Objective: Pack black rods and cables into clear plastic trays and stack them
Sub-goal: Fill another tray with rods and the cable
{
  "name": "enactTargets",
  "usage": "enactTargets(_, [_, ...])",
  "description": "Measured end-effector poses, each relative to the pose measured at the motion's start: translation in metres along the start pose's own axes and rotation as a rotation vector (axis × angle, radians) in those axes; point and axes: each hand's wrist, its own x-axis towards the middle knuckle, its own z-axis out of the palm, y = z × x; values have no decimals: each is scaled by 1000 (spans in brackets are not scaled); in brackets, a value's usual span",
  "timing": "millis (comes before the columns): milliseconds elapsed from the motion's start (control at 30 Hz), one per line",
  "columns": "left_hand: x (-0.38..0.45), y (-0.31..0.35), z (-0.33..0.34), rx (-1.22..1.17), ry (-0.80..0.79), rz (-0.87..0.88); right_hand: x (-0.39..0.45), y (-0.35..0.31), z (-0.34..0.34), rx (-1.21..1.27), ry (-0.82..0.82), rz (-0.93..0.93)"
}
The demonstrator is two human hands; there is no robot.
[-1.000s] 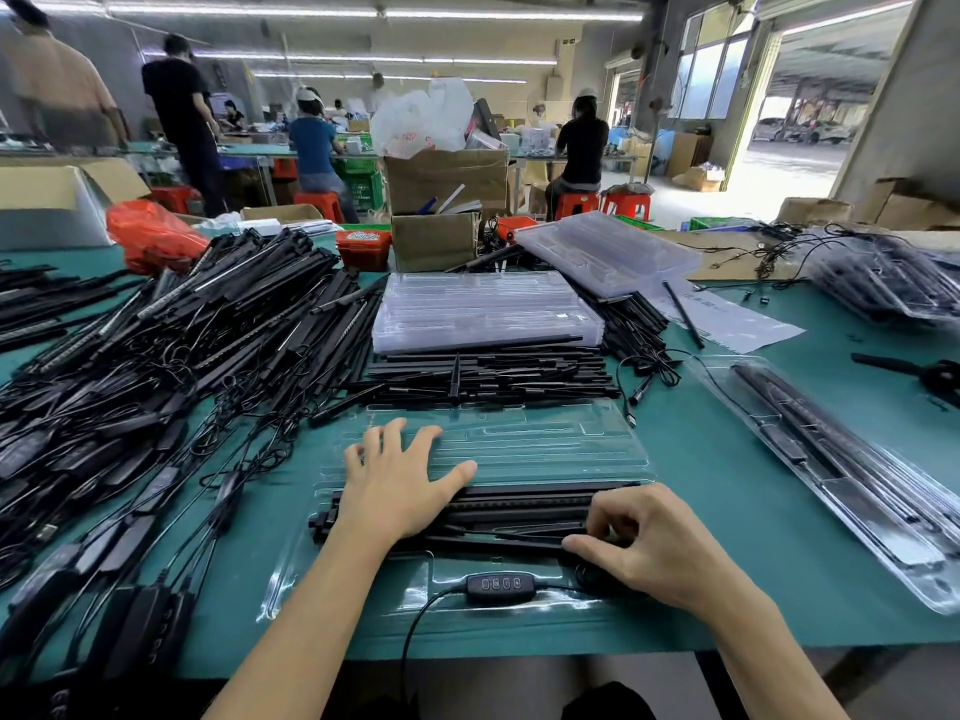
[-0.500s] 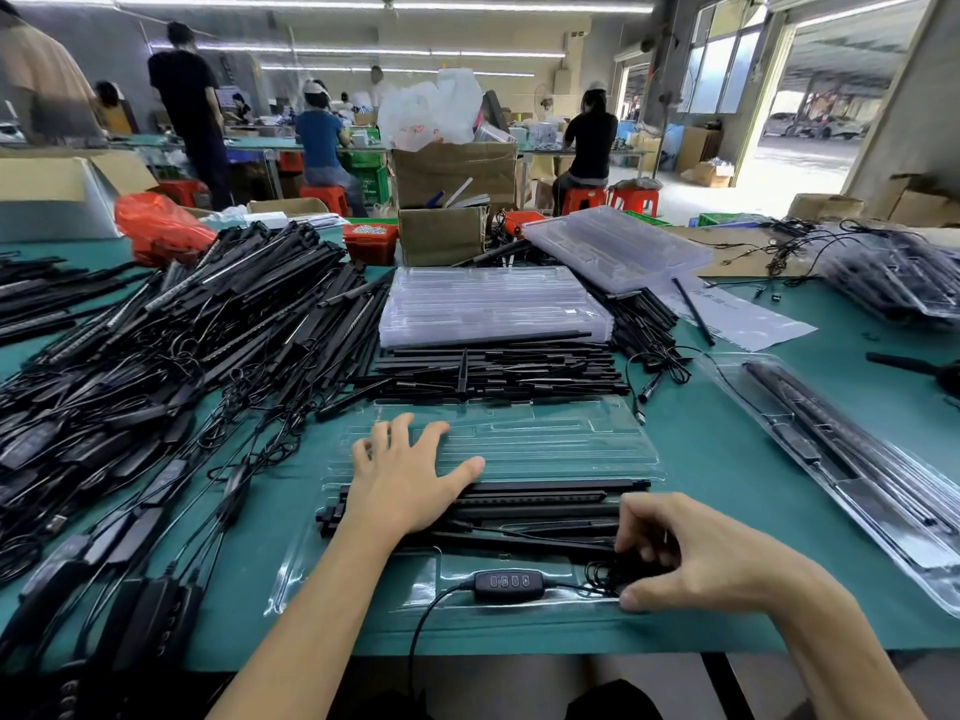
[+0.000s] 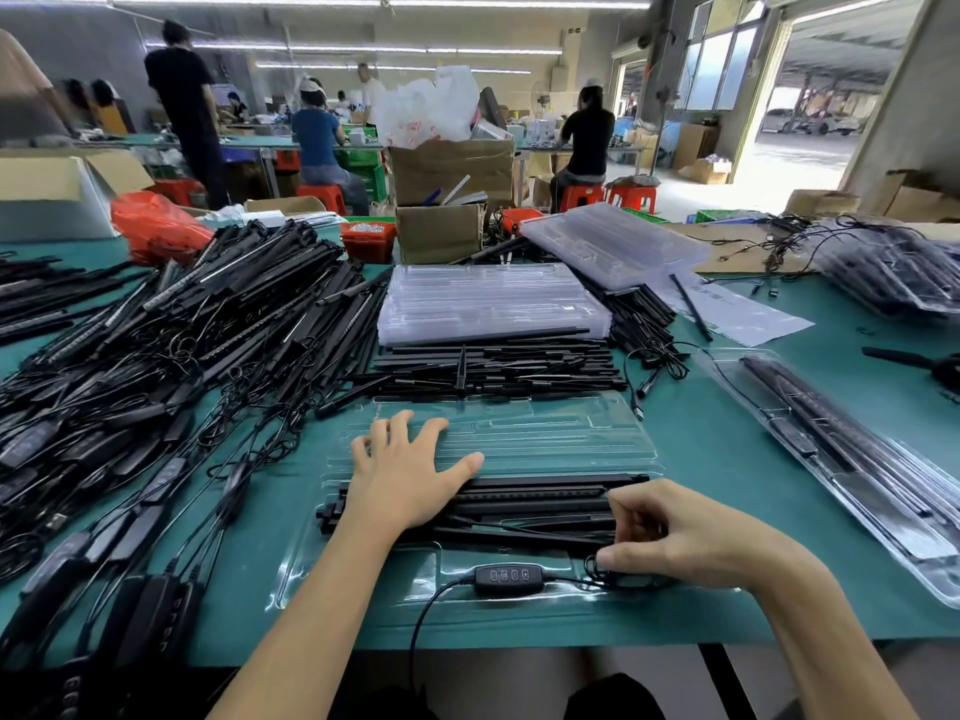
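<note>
I am pressing my left hand point(image 3: 402, 472) flat, fingers spread wide and straight, on the black rods point(image 3: 530, 504) that are lying lengthwise in the clear plastic tray point(image 3: 519, 433) right in front of me on the green bench point(image 3: 717, 444). My palm is covering the left part of the rods and my fingertips are reaching onto the tray's bare far half. My right hand point(image 3: 680, 537) is resting at the right end of the rods with its fingers curled, thumb and fingertips pinching at the coiled cable point(image 3: 597, 576) in the tray's near compartment. The cable is running left from there into a small black controller point(image 3: 509, 578) with a row of buttons, which is sitting in that same near compartment, and on past it over the bench's front edge.

Just beyond my tray a loose row of more black rods point(image 3: 493, 368) is lying, and behind that a stack of empty clear trays point(image 3: 488, 304) is waiting. To my left a big tangled heap of rods and cables point(image 3: 171, 356) is spreading over the bench. To my right a filled tray point(image 3: 852, 454) is lying at a slant, well apart from mine. Other people are working at benches further back.
</note>
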Motion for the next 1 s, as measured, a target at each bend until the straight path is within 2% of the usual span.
enactTargets(267, [-1,0,1,0,4,-3,6,-8,10,-120,85,154])
enactTargets(500, [0,0,1,-4,10,-3,5,-8,16,-194,144,81])
enactTargets(633, [-1,-1,0,4,13,-4,-1,-5,11,-181,101,25])
enactTargets(800, [-1,0,-1,8,12,-2,-10,1,-2,-26,-32,70])
enactTargets(1000, [-1,0,0,6,10,-1,-9,-1,0,-16,-15,49])
